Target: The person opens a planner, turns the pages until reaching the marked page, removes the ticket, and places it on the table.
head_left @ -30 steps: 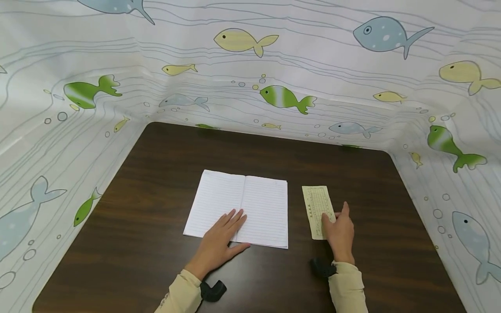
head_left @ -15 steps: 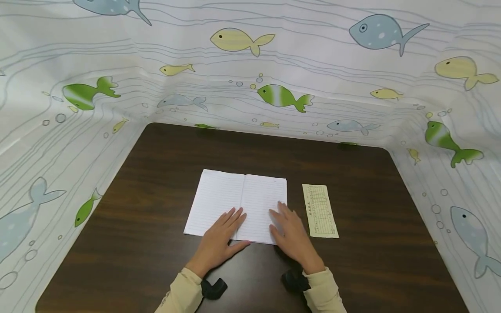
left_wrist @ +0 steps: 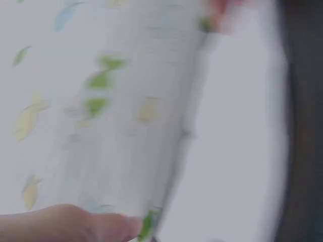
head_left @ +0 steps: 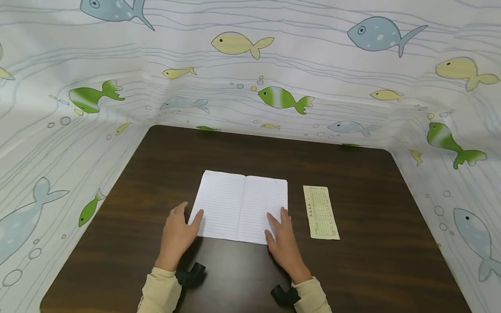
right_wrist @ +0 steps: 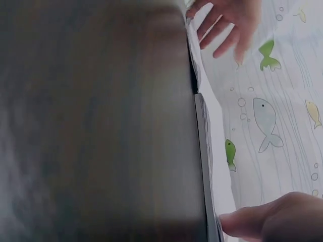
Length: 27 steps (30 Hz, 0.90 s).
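Note:
An open notebook [head_left: 221,195] with blank lined pages lies in the middle of the dark wooden table. My left hand [head_left: 177,234] is at its lower left corner, thumb over the page edge and the other fingers loosely extended outside it. Over the lower right corner, my right hand [head_left: 284,245] rests with spread fingers on the page. In the right wrist view the right thumb [right_wrist: 272,219] touches the notebook's near edge, where the stacked pages [right_wrist: 209,151] rise slightly. The left wrist view is blurred; a finger or thumb [left_wrist: 75,222] shows at the bottom.
A pale yellow printed slip [head_left: 322,213] lies flat to the right of the notebook. The brown table [head_left: 372,243] is walled on the left, back and right by a white fish-patterned sheet [head_left: 325,74]. Dark wrist mounts [head_left: 191,274] sit at both cuffs.
My right hand has left the yellow slip and come left onto the notebook's right page. My left hand has lifted off the middle of the notebook and moved to its left edge.

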{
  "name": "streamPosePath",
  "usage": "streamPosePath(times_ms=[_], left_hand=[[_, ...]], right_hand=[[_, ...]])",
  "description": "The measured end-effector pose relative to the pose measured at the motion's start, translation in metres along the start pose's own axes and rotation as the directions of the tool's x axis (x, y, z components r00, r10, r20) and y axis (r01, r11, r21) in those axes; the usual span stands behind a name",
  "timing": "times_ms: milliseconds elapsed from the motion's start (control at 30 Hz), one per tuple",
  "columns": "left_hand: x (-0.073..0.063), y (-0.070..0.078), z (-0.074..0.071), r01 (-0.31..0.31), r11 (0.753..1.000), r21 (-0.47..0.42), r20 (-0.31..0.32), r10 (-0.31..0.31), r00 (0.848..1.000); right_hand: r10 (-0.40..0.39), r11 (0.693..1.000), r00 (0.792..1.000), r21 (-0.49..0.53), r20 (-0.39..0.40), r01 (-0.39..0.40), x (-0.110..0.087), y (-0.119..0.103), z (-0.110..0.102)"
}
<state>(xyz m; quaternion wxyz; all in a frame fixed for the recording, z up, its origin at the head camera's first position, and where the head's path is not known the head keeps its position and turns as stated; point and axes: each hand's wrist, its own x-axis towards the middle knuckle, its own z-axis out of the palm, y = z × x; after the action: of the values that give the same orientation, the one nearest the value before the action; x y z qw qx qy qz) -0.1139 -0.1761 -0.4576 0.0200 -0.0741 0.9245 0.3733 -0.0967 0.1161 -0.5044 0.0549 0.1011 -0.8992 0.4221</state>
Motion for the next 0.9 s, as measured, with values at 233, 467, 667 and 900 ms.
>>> streamPosePath(times_ms=[233,467,667,900], left_hand=[[0.005,0.019,-0.015,-0.025,0.943,-0.331,0.078,0.053,0.996],[-0.008,0.066,0.030,-0.481,0.807,-0.341,0.121,0.546,0.829],[-0.007,0.055,0.073,-0.669,0.743,0.018,0.365,0.618,0.696],[-0.003,0.031,0.089,-0.706,0.691,0.153,0.334,0.637,0.695]], right_hand=[[0.049,0.997,0.996,0.060,-0.069,-0.045,-0.001,-0.001,-0.006],[0.189,0.951,0.975,0.270,-0.114,-0.153,0.001,0.002,-0.015],[0.245,0.914,0.961,0.359,-0.126,-0.186,-0.006,0.003,-0.016],[0.008,0.980,0.999,-0.198,0.053,0.003,-0.013,0.004,0.004]])
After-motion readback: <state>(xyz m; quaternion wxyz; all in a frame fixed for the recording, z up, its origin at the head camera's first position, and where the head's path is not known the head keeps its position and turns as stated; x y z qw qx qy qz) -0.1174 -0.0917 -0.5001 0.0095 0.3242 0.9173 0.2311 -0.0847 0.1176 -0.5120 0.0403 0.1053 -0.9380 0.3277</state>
